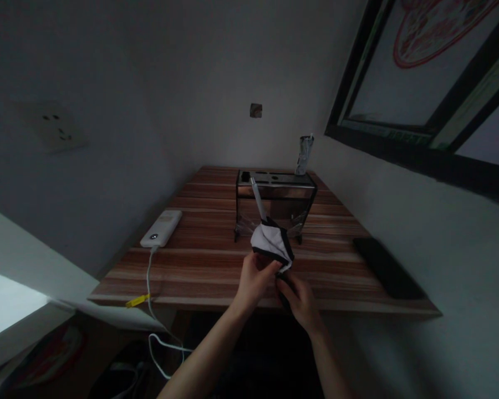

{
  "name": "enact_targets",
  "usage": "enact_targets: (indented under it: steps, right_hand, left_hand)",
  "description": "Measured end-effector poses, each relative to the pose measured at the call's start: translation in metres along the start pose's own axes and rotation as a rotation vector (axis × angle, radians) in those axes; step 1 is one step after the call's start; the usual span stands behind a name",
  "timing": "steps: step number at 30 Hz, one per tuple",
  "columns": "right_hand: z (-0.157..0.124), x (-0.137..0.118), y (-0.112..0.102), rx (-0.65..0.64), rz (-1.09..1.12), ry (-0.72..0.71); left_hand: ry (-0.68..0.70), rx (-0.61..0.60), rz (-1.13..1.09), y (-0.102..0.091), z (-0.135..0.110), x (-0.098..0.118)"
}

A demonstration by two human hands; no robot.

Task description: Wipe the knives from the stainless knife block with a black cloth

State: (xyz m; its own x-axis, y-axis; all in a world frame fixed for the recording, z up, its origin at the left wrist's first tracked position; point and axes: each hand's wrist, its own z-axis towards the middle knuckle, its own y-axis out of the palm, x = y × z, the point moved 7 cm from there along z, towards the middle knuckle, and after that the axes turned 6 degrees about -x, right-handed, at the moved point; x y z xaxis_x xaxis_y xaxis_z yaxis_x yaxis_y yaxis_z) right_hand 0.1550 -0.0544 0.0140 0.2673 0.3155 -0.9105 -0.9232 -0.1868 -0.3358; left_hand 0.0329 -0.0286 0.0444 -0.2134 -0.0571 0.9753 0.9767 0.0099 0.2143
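— Since both hands meet at the white, black-edged cloth [268, 238], what step is this?

— I'd judge it as working the cloth along the slim, pale shaft [258, 199] that sticks up out of it, perhaps wiping it. The bundle is above the near part of the wood-grain table [203, 266], in front of the slotted knife rack [291, 191].

— And the grip?

— The left hand [255, 280] has a narrow pinch on the cloth's lower edge, thumb against fingers. The right hand [301, 299] is curled round a dark handle [283, 300] just below. Whether handle and shaft are one piece I can't tell; the cloth hides the join.

— What does the next move call for?

— A steady right hand, I'd say, and a light left one, with fingers clear of any edge.
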Motion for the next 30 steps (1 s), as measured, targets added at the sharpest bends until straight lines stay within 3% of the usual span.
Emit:
enact_targets:
  steps: [9, 14, 24, 30]
  right_hand:
    - [0.001, -0.001, -0.001, 0.033, -0.004, -0.008]
    - [0.002, -0.005, 0.0, 0.019, -0.031, 0.01]
    - [0.002, -0.002, 0.004, -0.042, 0.037, 0.023]
    - [0.001, 0.002, 0.006, -0.054, 0.076, 0.043]
  left_hand:
    - [0.04, 0.11, -0.01, -0.007, -0.006, 0.001]
    - [0.038, 0.101, -0.029, -0.011, -0.003, 0.002]
    - [0.161, 0.163, -0.026, -0.029, 0.013, 0.029]
    - [0.27, 0.162, -0.153, -0.041, 0.028, 0.049]
